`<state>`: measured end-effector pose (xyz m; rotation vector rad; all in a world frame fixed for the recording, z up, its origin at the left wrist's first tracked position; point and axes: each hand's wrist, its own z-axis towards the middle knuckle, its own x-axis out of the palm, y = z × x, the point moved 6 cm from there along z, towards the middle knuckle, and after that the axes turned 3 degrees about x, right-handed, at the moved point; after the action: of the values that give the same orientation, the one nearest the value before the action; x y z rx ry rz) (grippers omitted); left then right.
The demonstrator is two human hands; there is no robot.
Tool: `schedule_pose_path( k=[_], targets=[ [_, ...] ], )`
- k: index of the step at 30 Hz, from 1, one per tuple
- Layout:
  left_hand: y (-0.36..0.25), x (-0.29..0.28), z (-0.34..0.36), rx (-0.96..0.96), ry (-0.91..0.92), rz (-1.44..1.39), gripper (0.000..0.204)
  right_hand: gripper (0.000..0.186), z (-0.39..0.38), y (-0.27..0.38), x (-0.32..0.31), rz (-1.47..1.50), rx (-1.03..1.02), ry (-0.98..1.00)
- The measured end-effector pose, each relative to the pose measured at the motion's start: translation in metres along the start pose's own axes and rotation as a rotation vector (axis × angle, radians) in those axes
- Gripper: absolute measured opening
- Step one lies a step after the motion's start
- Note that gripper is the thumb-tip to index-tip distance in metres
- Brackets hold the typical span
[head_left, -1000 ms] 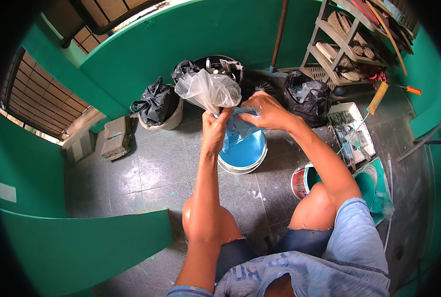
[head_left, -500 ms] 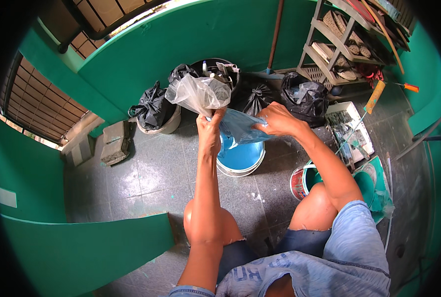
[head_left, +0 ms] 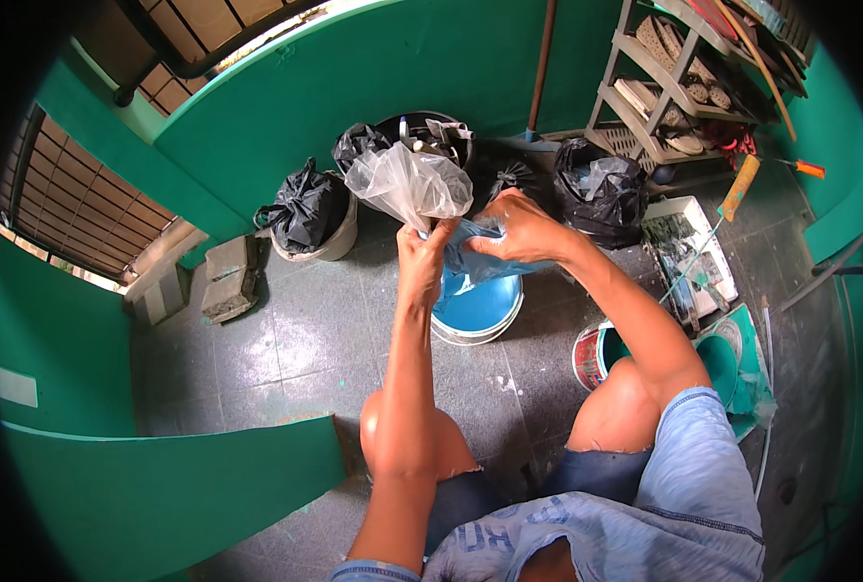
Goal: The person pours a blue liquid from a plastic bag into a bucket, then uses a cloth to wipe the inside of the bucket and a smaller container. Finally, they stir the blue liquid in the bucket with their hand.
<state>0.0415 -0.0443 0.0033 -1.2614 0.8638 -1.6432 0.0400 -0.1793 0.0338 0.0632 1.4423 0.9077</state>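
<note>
A clear plastic bag (head_left: 410, 182) is held above an open white bucket (head_left: 470, 339) of light-blue liquid that looks like paint. My left hand (head_left: 420, 260) is closed round the bag's gathered middle, and the transparent part puffs out above my thumb. Close on its right, my right hand (head_left: 524, 231) grips the lower part of the bag, which is coated or tinted blue. Folds of this blue part hang over the bucket's far rim and hide some of it. My right fingertips are partly covered by the film.
Black rubbish bags (head_left: 601, 192) and a filled tub (head_left: 327, 250) line the green wall. At right are a paint tray (head_left: 688, 257), a roller (head_left: 739, 187), a red-labelled can (head_left: 588, 357) and a shoe rack (head_left: 645, 112). A low green wall (head_left: 170, 495) stands at left.
My right hand has moved left, close against my left hand, and the blue stretch of bag between them has bunched up. The view has shifted slightly.
</note>
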Motion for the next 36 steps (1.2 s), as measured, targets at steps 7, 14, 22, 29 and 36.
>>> schedule_pose_path(
  k=[7,14,22,29,36],
  targets=[
    [-0.004,-0.012,0.006,0.01,-0.087,-0.027,0.029,0.036,-0.01,-0.02,0.013,-0.023,-0.006,0.076],
    [-0.005,-0.016,0.007,0.007,-0.056,0.003,0.037,0.042,-0.015,-0.04,0.024,-0.254,0.065,0.2],
    [-0.007,0.002,0.003,-0.011,0.085,0.035,0.025,0.038,0.006,0.014,-0.007,0.164,-0.014,-0.008],
    [-0.012,-0.008,0.001,0.012,-0.018,0.024,0.021,0.033,-0.006,-0.006,0.019,-0.071,0.065,0.05],
    [-0.015,-0.009,0.007,0.025,0.036,0.021,0.027,0.032,-0.012,-0.01,0.01,-0.029,-0.007,-0.001]
  ],
)
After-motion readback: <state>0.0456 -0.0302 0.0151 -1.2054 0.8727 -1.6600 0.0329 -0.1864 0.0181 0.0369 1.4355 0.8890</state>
